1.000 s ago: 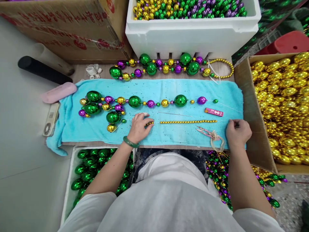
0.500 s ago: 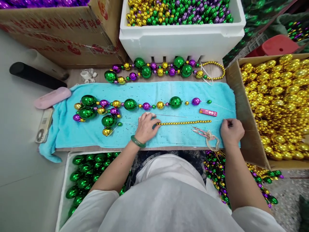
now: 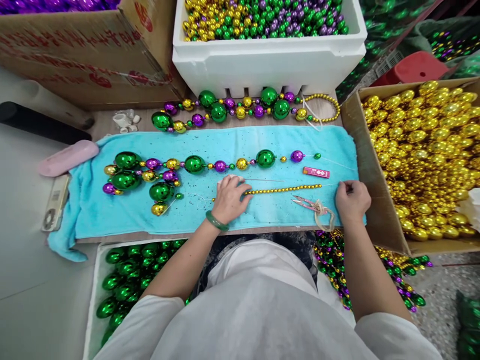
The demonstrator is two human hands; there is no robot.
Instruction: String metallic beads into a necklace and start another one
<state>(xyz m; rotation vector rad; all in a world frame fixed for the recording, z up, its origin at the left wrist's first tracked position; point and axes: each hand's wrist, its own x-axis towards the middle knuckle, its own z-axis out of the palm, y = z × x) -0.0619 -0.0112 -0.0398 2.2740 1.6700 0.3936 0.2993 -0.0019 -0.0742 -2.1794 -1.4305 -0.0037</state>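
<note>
A straight row of small gold beads (image 3: 285, 189) lies along a thread over the blue towel (image 3: 240, 222). My left hand (image 3: 231, 197), with a green bangle at the wrist, has thumb and fingers closed on the row's left end. One gold bead (image 3: 213, 199) shows just left of that hand. My right hand (image 3: 353, 200) is closed in a pinch on the thread at the row's right. Between the hands lie thread snips (image 3: 309, 203) and a pink lighter (image 3: 316, 172). A thin needle-like rod (image 3: 264, 180) extends from beside my left fingers.
A strand of large green, purple and gold beads (image 3: 194, 164) lies across the towel; a finished-looking necklace (image 3: 218, 112) lies behind it. Around stand a white foam box (image 3: 266, 65), a carton of gold beads (image 3: 386, 220), a carton (image 3: 75, 60) and a tray of green beads (image 3: 127, 290).
The whole view has shifted slightly left. My left hand has slid a little right along the gold beads, and one bead now shows behind it. My right hand keeps its place on the thread.
</note>
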